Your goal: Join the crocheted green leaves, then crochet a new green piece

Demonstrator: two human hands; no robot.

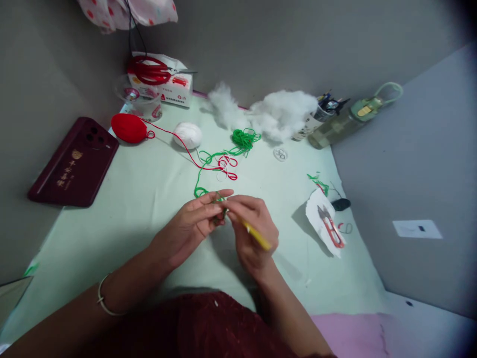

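Note:
My left hand (197, 216) pinches a small piece of green yarn work (220, 199), mostly hidden by the fingers. A crochet hook (257, 235) with a yellow handle is gripped in my right hand (253, 228), its tip at the green work between both hands. Green yarn (198, 179) runs from the left fingers up to a loose green tangle (244, 140). Just beyond the hands lie red yarn loops (228, 166) crossed by white strands. A red yarn ball (128, 128) and a white yarn ball (188, 135) rest farther back on the left.
White stuffing (283, 114) lies along the back wall. Thread snips (330, 226) sit on white paper at right, near green scraps (318, 184). A bottle (346, 122) and pen holder (315, 119) stand back right. At left are a dark red phone (76, 161), plastic cup (143, 104) and red-handled scissors (151, 70).

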